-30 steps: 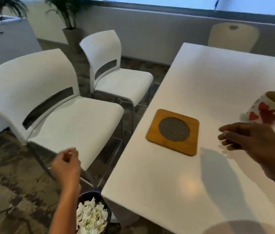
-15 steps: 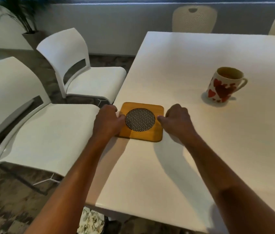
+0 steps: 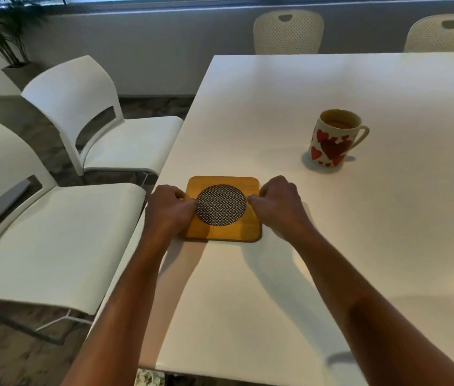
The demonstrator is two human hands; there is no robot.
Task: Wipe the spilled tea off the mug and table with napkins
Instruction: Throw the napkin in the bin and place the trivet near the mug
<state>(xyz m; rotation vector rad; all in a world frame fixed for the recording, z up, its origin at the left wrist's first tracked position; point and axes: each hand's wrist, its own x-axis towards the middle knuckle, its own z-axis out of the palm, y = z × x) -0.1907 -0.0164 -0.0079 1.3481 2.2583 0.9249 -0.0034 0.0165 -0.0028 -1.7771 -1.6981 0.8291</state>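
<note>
The mug [image 3: 331, 139], white with red hearts, stood upright on the white bench [image 3: 387, 246] and had tea in it well up toward the rim, its handle turned away from the trivet. It sat beyond the wooden trivet [image 3: 223, 208] and off toward your right-hand side, well apart from it. No wet patch showed around the mug's foot or anywhere on the bench, though a thin film on a white top would be hard to tell, and no napkin lay on the bench. Your left hand [image 3: 171, 208] was curled over the trivet's left edge, thumb on the top face near the mesh circle, and your right hand [image 3: 277, 204] gripped the right edge the same way, fingers bent and closed on the board. The trivet lay close to the bench edge nearest the white chairs [image 3: 53, 232]. The likely trouble, as I judged it, was the full mug: had you slid or lifted the trivet toward it quickly, a knock from the board or your right forearm could have slopped fresh tea. A lesser risk was the trivet slipping off the near bench edge if your left hand let go first.
</note>
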